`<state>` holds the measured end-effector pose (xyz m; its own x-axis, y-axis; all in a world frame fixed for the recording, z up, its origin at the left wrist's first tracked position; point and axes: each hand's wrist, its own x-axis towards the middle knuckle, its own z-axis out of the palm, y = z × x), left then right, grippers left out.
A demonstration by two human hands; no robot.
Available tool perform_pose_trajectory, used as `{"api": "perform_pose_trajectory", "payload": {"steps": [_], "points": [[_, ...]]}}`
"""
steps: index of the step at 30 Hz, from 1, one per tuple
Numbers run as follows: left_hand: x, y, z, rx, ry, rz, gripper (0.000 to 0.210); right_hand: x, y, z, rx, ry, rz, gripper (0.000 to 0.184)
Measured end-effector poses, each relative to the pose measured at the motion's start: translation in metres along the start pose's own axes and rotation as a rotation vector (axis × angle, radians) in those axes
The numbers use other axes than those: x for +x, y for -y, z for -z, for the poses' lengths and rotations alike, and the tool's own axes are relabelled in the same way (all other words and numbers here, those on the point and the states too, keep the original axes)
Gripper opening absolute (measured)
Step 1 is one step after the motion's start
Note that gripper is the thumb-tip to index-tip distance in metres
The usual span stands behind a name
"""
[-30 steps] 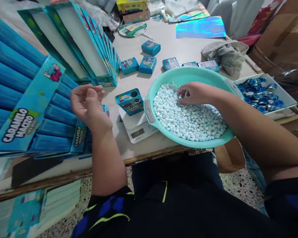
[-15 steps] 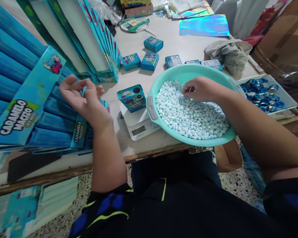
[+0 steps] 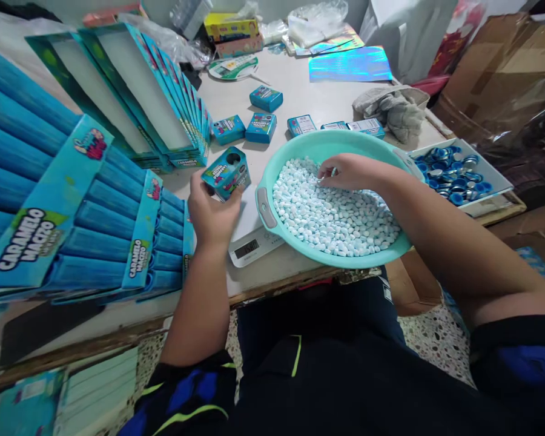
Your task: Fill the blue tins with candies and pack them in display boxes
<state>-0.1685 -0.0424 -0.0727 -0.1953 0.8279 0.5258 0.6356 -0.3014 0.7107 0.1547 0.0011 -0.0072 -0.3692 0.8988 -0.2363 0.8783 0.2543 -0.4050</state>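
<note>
My left hand (image 3: 214,212) is wrapped round a small blue candy box (image 3: 228,174) with a dark round opening in its top. The box is tilted over the kitchen scale (image 3: 257,245); whether its base still touches the scale is hidden. Lit digits show on the scale's display. My right hand (image 3: 349,171) is inside the turquoise basin (image 3: 340,259), fingertips bent together on the heap of small white and pale blue candies (image 3: 327,221). Whatever those fingers hold is hidden. The basin's near left side overhangs the scale.
At left stand display cartons (image 3: 72,212) of blue tubes and a row of open cartons (image 3: 163,103). Several closed candy boxes (image 3: 260,128) lie behind the basin. At right are a white tray (image 3: 495,194) of blue caps and a grey cloth (image 3: 399,112).
My left hand has moved right from the display cartons and taken hold of the candy box on the scale. My right hand stays among the candies. The view has shifted a little.
</note>
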Motion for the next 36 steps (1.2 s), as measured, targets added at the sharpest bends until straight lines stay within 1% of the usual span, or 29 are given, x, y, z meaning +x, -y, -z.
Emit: {"api": "perform_pose_trajectory", "payload": {"steps": [2,4,7,11,13,17,20,24,27,29,31,34,36], "points": [[0.000,-0.013,0.001,0.152,-0.032,-0.149,0.044,-0.001,-0.001,0.001,0.009,0.012,0.003,0.027],[0.001,-0.019,0.006,0.226,-0.008,-0.280,0.034,-0.001,-0.002,0.001,0.019,0.021,0.003,0.027],[0.004,-0.014,0.012,0.230,-0.017,-0.363,0.031,0.000,-0.004,0.000,0.034,0.021,0.003,0.026],[0.010,-0.003,0.015,0.250,0.011,-0.447,0.028,0.002,-0.006,0.000,0.036,0.035,0.002,0.023],[0.011,-0.001,0.015,0.249,0.002,-0.454,0.025,0.002,-0.005,0.000,0.033,0.040,0.001,0.022],[0.010,-0.002,0.016,0.192,-0.030,-0.421,0.017,0.001,-0.004,0.000,0.032,0.041,-0.003,0.023],[0.009,-0.002,0.017,0.199,-0.049,-0.433,0.013,0.000,-0.003,0.000,0.035,0.047,-0.009,0.024],[0.007,-0.008,0.016,0.249,-0.019,-0.458,0.012,-0.002,-0.001,0.002,0.025,0.057,-0.028,0.025],[0.004,-0.014,0.012,0.237,0.044,-0.450,0.015,-0.004,0.003,0.004,0.005,0.071,-0.045,0.026],[0.003,-0.017,0.011,0.224,0.044,-0.469,0.019,-0.006,0.005,0.005,0.000,0.080,-0.058,0.027],[0.002,-0.019,0.010,0.234,0.027,-0.485,0.028,-0.006,0.006,0.006,0.001,0.083,-0.066,0.027],[0.002,-0.022,0.010,0.231,0.030,-0.421,0.043,-0.006,0.006,0.006,0.001,0.080,-0.072,0.026],[0.002,-0.024,0.010,0.189,0.014,-0.357,0.047,-0.006,0.006,0.006,-0.002,0.082,-0.071,0.025]]}}
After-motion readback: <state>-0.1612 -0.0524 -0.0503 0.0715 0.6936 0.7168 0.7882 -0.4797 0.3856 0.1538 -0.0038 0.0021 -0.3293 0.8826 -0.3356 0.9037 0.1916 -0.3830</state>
